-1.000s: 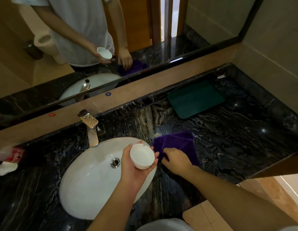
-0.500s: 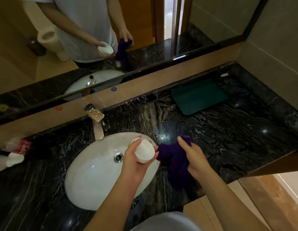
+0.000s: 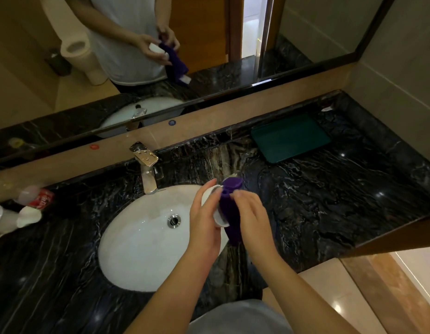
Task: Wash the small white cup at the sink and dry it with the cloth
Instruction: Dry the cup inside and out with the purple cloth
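Observation:
My left hand [image 3: 205, 219] grips the small white cup [image 3: 217, 214] over the right rim of the oval white sink [image 3: 141, 239]. Only slivers of the cup show between my fingers and the cloth. The purple cloth [image 3: 229, 213] is pressed against the cup, held there by my right hand [image 3: 251, 213]. One end of the cloth sticks up above my fingers and the other hangs down below the cup. Both hands meet above the sink's edge.
A chrome tap [image 3: 147, 169] stands behind the sink on the black marble counter [image 3: 329, 201]. A dark green tray [image 3: 289, 137] lies at the back right. A red can [image 3: 41, 198] and white paper cups [image 3: 28, 216] sit at the far left. A mirror runs along the back.
My right hand lifted the purple cloth off the counter and brought it left against the cup. My left hand kept the cup and tilted it toward the cloth.

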